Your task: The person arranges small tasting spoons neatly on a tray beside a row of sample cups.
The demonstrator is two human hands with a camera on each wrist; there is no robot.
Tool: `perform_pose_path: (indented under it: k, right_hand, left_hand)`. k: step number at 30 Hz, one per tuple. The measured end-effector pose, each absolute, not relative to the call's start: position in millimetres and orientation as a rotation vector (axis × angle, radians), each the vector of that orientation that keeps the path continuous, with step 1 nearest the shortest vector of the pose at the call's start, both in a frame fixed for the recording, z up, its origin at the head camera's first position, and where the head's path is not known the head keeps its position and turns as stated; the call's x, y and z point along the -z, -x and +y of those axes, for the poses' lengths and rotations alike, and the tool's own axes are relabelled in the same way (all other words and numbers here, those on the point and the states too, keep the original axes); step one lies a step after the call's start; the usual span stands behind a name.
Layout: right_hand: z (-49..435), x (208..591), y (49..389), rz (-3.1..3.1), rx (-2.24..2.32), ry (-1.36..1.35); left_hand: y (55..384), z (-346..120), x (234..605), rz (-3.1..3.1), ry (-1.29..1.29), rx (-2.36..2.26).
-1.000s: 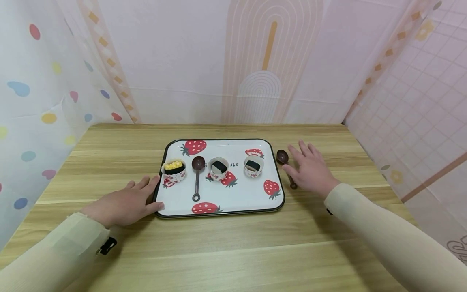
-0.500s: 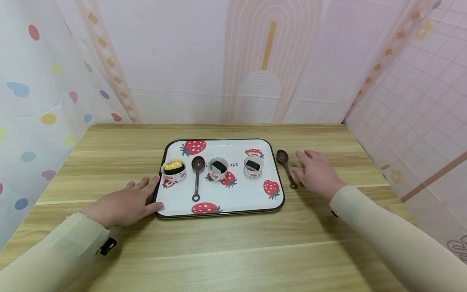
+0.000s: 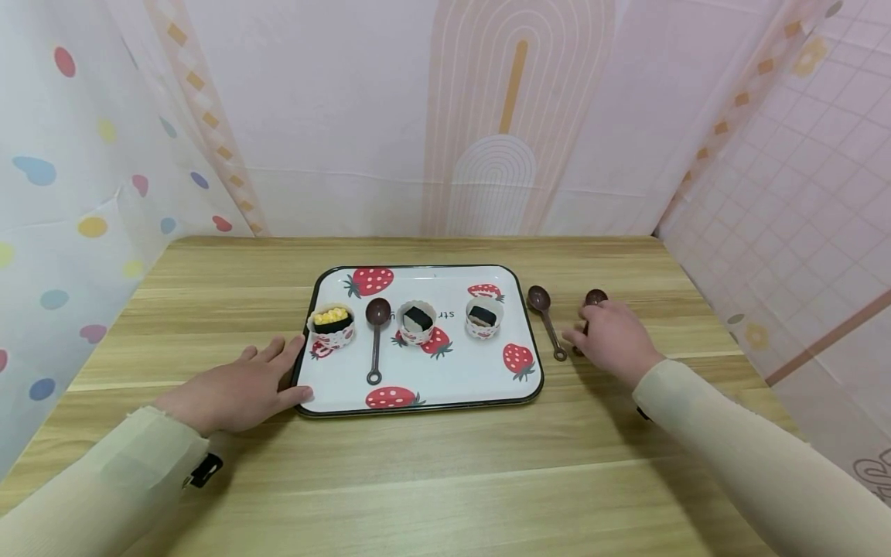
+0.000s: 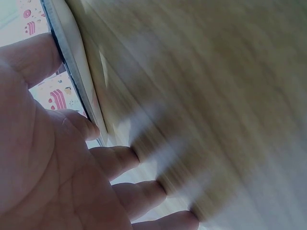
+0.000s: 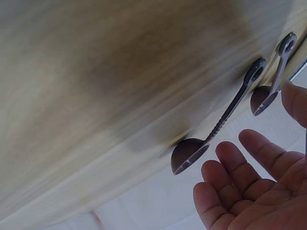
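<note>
My left hand (image 3: 237, 389) lies flat at the left side of a strawberry-print tray (image 3: 445, 379). Its thumb reaches over the rim, and in the left wrist view the other fingers extend beside it on the table. Over on the right, my right hand (image 3: 614, 340) hovers over a brown scoop spoon (image 3: 595, 296), hiding most of its handle. Its relaxed fingers stand apart from this spoon (image 5: 189, 153) in the right wrist view. A second brown spoon (image 3: 546, 313) lies between that hand and the tray.
On the tray are a third brown spoon (image 3: 377, 340) and paper cups: one with corn-topped sushi (image 3: 332, 319), one with a black-banded rice piece (image 3: 418, 318), and another with a similar piece (image 3: 483, 315). Patterned curtains (image 3: 348, 116) hang behind the wooden table (image 3: 418, 480).
My right hand has moved rightward from over the spoon beside the tray, and the farther spoon's bowl shows past its fingers. The left hand and tray have stayed still.
</note>
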State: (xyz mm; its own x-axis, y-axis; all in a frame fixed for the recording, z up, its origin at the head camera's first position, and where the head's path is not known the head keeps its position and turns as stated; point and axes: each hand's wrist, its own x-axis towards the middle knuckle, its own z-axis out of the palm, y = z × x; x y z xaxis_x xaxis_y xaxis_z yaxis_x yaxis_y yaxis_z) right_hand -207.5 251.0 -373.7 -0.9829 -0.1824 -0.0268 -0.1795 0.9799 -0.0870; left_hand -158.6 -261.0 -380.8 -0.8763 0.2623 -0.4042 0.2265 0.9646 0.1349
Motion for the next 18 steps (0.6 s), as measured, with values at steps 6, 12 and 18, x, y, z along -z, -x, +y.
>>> perform_pose_path:
  k: [6,12,18]
  right_hand:
    - [253.2,377.0,207.9,3.117,0.150,0.229]
    - [253.2,378.8,207.3,3.088,0.147,0.189]
    - [253.2,380.1,207.5,3.065,0.140,0.167]
  left_hand:
    - [158.0,-260.5,379.7,2.685,-0.349,-0.116]
    - [157.2,-259.4,378.4,2.684,-0.349,-0.124]
    - [157.5,-259.0,378.2,2.681,-0.347,-0.121]
